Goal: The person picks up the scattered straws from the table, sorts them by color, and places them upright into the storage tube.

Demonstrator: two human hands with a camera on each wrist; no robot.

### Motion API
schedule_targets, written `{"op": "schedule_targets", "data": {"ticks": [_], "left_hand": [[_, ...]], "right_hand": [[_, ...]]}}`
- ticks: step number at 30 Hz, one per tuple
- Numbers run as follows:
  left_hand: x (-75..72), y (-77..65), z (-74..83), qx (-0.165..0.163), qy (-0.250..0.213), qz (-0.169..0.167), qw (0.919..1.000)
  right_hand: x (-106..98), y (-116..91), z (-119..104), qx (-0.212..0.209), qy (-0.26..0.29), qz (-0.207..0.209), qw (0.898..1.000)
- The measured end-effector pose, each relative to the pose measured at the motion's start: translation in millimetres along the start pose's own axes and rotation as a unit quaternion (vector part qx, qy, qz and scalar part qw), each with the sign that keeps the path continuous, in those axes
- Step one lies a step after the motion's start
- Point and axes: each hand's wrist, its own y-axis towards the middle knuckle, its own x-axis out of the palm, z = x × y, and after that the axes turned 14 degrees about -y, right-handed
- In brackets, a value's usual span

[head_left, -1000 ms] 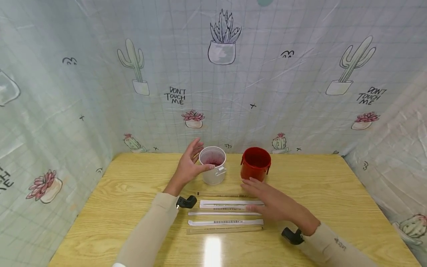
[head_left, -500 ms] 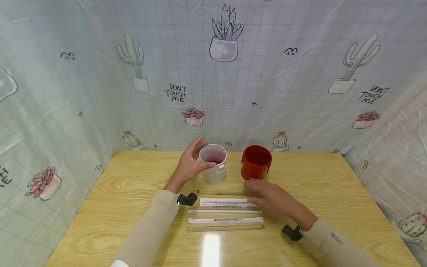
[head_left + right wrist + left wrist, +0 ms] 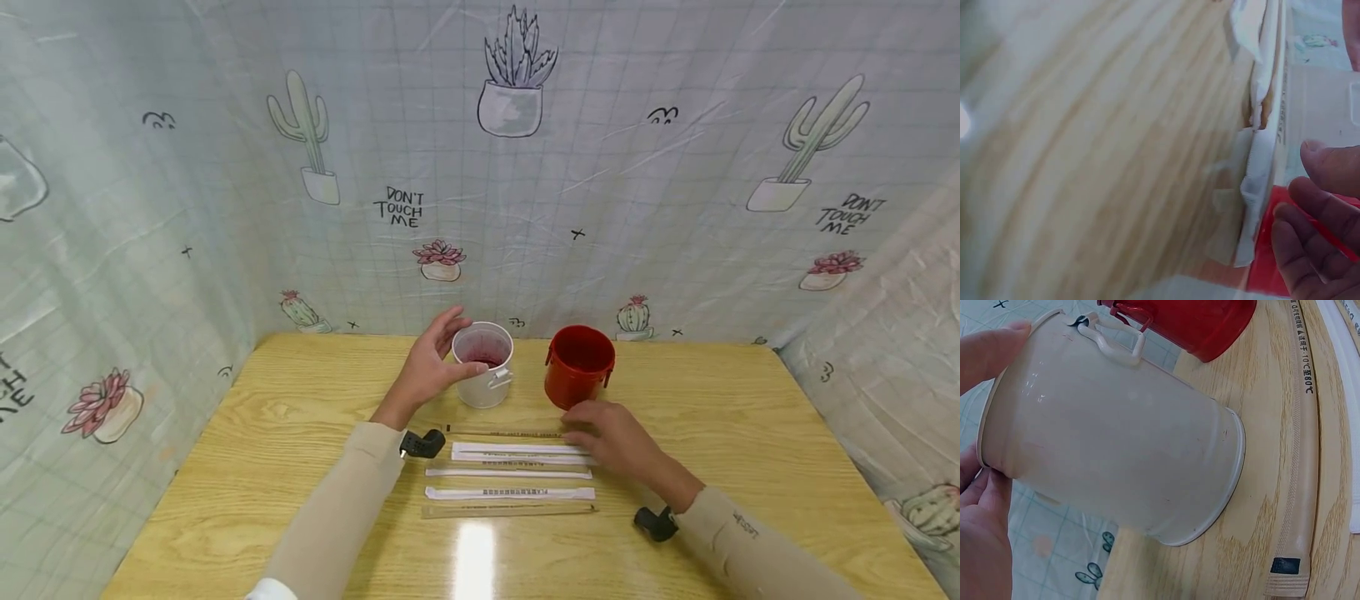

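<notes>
In the head view a small white bucket (image 3: 482, 393) stands at the back of the table. My left hand (image 3: 422, 372) holds it at the rim, thumb on the near side and fingers on the far side; the left wrist view shows thumb and fingertips on the rim. Beside it is a red bucket (image 3: 573, 388). Several paper-wrapped straws lie in a row before the buckets; a brown-wrapped straw (image 3: 502, 431) is the farthest. Over its right end is my right hand (image 3: 621, 439), fingers loosely bent. The right wrist view shows nothing between thumb and fingers.
Nearer me lie white-wrapped straws (image 3: 510, 493) and another brown-wrapped straw (image 3: 510, 511). A patterned cloth (image 3: 480, 208) hangs along the back and sides of the wooden table (image 3: 315, 400). Black wrist cameras (image 3: 424, 444) sit by both hands.
My right hand has drawn its fingers in and slightly back to the right, at the far brown straw's end. The left hand stays on the white bucket. The head view shifts slightly.
</notes>
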Motion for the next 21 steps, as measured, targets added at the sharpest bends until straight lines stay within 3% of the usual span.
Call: {"op": "schedule_targets", "data": {"ticks": [16, 21], "left_hand": [[0.3, 0.2, -1.2, 0.001, 0.010, -0.007, 0.9999], [0.2, -0.1, -1.4, -0.001, 0.009, -0.005, 0.9999]], "right_hand": [[16, 4, 4, 0.033, 0.035, -0.004, 0.999], [19, 7, 3, 0.023, 0.039, -0.008, 0.999]]}}
